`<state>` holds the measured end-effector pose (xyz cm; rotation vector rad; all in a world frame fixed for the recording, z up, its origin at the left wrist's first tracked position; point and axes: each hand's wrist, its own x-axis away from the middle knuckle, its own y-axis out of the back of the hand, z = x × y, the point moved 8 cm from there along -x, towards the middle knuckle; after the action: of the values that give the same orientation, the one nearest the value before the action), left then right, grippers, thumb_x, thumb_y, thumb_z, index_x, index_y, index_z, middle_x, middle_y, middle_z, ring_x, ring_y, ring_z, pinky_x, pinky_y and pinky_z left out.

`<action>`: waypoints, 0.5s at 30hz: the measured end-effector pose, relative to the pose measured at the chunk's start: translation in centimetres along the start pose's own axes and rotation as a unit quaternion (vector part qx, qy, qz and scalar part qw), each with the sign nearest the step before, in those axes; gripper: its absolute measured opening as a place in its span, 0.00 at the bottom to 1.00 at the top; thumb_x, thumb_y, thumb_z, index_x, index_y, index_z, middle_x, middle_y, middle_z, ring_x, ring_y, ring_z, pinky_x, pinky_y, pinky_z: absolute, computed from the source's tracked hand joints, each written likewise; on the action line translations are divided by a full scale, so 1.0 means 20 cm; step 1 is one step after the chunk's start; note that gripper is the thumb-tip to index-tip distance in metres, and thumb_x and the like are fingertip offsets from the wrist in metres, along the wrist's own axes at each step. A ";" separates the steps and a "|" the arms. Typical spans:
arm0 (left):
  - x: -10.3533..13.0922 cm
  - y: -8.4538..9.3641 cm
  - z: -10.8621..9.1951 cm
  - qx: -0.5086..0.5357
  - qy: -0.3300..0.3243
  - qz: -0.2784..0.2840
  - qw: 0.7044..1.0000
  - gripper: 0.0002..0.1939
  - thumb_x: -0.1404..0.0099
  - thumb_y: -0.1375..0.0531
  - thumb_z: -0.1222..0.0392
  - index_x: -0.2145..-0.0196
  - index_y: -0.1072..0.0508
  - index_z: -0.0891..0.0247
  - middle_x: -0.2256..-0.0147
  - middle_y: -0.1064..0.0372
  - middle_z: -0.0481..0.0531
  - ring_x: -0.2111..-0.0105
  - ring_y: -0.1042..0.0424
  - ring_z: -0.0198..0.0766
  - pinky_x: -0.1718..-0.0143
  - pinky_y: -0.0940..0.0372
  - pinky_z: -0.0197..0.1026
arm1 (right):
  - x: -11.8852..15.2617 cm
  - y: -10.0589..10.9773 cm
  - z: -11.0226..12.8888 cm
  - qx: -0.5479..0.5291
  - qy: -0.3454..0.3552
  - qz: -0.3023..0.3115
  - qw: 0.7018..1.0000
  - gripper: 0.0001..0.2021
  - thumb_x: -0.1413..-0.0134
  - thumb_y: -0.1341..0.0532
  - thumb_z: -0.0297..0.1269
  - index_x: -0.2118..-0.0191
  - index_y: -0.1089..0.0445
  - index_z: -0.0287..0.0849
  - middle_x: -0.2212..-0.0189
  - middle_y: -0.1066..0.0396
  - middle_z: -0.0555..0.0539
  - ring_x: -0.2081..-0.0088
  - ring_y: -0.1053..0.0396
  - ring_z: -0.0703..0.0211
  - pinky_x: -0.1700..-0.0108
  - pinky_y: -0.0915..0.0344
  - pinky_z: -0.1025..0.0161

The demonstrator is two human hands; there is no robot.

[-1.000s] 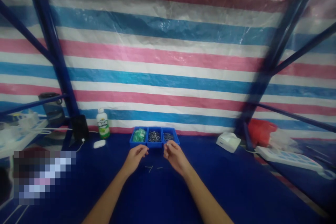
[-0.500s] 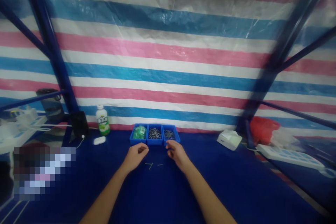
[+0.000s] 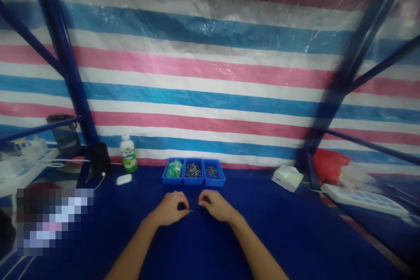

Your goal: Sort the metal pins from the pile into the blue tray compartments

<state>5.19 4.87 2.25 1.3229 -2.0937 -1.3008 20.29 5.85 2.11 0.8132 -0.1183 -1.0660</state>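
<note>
My left hand [image 3: 173, 208] is closed in a pinch just above the blue tabletop [image 3: 197, 249]. From its fingertips pokes a short end of a thin metal pin [image 3: 190, 211], too small to name more exactly. A hand's width or less to the right, my right hand [image 3: 215, 205] is also pinched, thumb against forefinger. Whatever it may hold is hidden. Beyond both hands stand three joined blue bins: the left bin [image 3: 173, 181] has green bagged pieces, the middle bin [image 3: 193, 181] short dark metal pieces, and the right bin [image 3: 215, 182] long thin metal pieces.
A white bottle [image 3: 128, 154] with a green label and a white case [image 3: 124, 179] are at the back left. Further left are a black device [image 3: 99, 159] and cables. On the right lie a tissue pack [image 3: 288, 178], a red bag [image 3: 330, 165] and a power strip [image 3: 364, 200].
Both hands have come back from the bins toward me and closer together. The thin pins that lay loose between them are no longer seen there, apart from the end at my left fingertips.
</note>
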 end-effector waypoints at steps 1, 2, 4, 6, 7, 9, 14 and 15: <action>0.00 0.00 0.00 0.001 0.000 0.000 1.000 0.05 0.40 0.39 0.56 0.69 0.22 0.56 0.63 0.27 0.48 0.61 0.31 0.41 0.52 0.44 0.43 | 0.00 0.01 0.01 -0.021 -0.001 -0.008 1.000 0.09 0.43 0.43 0.30 0.60 0.26 0.44 0.64 0.25 0.48 0.64 0.30 0.57 0.60 0.35 0.62; 0.00 0.00 -0.01 0.001 0.001 -0.001 1.000 0.06 0.40 0.39 0.57 0.69 0.22 0.56 0.63 0.27 0.49 0.60 0.32 0.41 0.52 0.44 0.43 | 0.00 0.02 0.03 -0.038 0.001 -0.018 0.999 0.11 0.41 0.44 0.30 0.56 0.27 0.44 0.62 0.25 0.47 0.62 0.29 0.56 0.58 0.35 0.61; 0.00 0.00 -0.01 0.004 -0.001 -0.002 1.000 0.06 0.39 0.40 0.57 0.69 0.22 0.57 0.63 0.27 0.50 0.61 0.32 0.41 0.54 0.43 0.43 | 0.00 0.04 0.05 -0.065 0.007 -0.043 0.997 0.13 0.40 0.45 0.32 0.52 0.27 0.45 0.57 0.26 0.45 0.57 0.29 0.55 0.53 0.35 0.57; 0.00 -0.01 -0.01 0.006 -0.001 -0.005 1.000 0.07 0.39 0.40 0.58 0.69 0.22 0.58 0.63 0.27 0.50 0.61 0.32 0.41 0.56 0.42 0.42 | 0.00 0.06 0.06 -0.101 0.007 -0.067 0.993 0.11 0.41 0.43 0.34 0.56 0.26 0.45 0.57 0.26 0.45 0.56 0.30 0.53 0.50 0.36 0.55; 0.00 -0.01 -0.01 0.006 -0.001 -0.008 1.000 0.06 0.39 0.40 0.58 0.69 0.23 0.58 0.64 0.27 0.50 0.62 0.32 0.41 0.56 0.42 0.41 | -0.01 0.07 0.06 -0.133 0.000 -0.073 0.988 0.10 0.41 0.42 0.36 0.58 0.25 0.45 0.59 0.26 0.45 0.58 0.30 0.54 0.52 0.36 0.55; 0.00 -0.01 0.00 0.005 -0.002 -0.013 1.000 0.06 0.39 0.40 0.59 0.69 0.23 0.58 0.64 0.27 0.49 0.62 0.31 0.40 0.57 0.42 0.41 | -0.02 0.08 0.03 -0.225 -0.024 -0.085 0.970 0.09 0.44 0.39 0.42 0.61 0.26 0.44 0.64 0.25 0.46 0.63 0.30 0.55 0.58 0.34 0.57; -0.02 -0.02 0.02 0.014 0.002 -0.023 1.000 0.05 0.40 0.40 0.60 0.70 0.23 0.58 0.64 0.27 0.49 0.62 0.31 0.39 0.58 0.40 0.40 | -0.01 0.16 -0.06 -0.449 -0.053 -0.164 0.877 0.18 0.52 0.34 0.54 0.63 0.33 0.46 0.66 0.29 0.46 0.72 0.35 0.59 0.67 0.37 0.60; -0.02 -0.02 0.02 0.016 0.003 -0.024 1.000 0.05 0.41 0.40 0.60 0.70 0.23 0.58 0.64 0.27 0.49 0.62 0.31 0.39 0.58 0.40 0.40 | 0.00 0.18 -0.07 -0.469 -0.051 -0.182 0.863 0.19 0.52 0.35 0.56 0.63 0.34 0.47 0.67 0.31 0.46 0.72 0.36 0.60 0.67 0.38 0.60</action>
<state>5.25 5.30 1.84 1.3964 -2.0998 -1.2869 23.46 7.35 3.45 -0.1237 0.4631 -1.3353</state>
